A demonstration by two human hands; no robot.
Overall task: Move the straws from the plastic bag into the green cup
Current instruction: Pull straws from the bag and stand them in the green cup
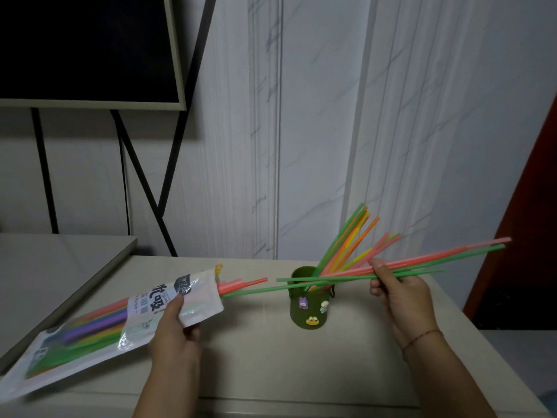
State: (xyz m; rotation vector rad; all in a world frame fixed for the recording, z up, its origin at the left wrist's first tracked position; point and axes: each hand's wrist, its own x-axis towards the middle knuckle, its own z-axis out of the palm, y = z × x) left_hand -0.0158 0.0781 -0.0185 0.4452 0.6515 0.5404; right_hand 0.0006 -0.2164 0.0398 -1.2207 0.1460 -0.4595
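— Where do the straws lie from the hands?

— The right hand (398,294) pinches a few pink and green straws (452,251) between thumb and fingers, roughly mid-length. Their long axis runs almost level, left to right, rising a little toward the far right. Their left ends cross at the mouth of the green cup (307,309).

— And the cup itself?

— It stands on the desk (256,357) between the two hands, nearer the right one, below it and to its left. A bunch of straws in the cup (346,236) leans up to the right.

— The left hand?

— The left hand (174,330) grips the plastic bag (193,297) near its open mouth, thumb on top. The bag slants down to the left with many straws inside. (One green straw reaches back to the bag's mouth; I cannot tell whether it is free.)

— So what does the coming move turn on?

— My judgement is that the held straws must tip from level to steep, left ends down. The right hand is the one placed to do it. The leaning bunch crowds the right side of the opening.
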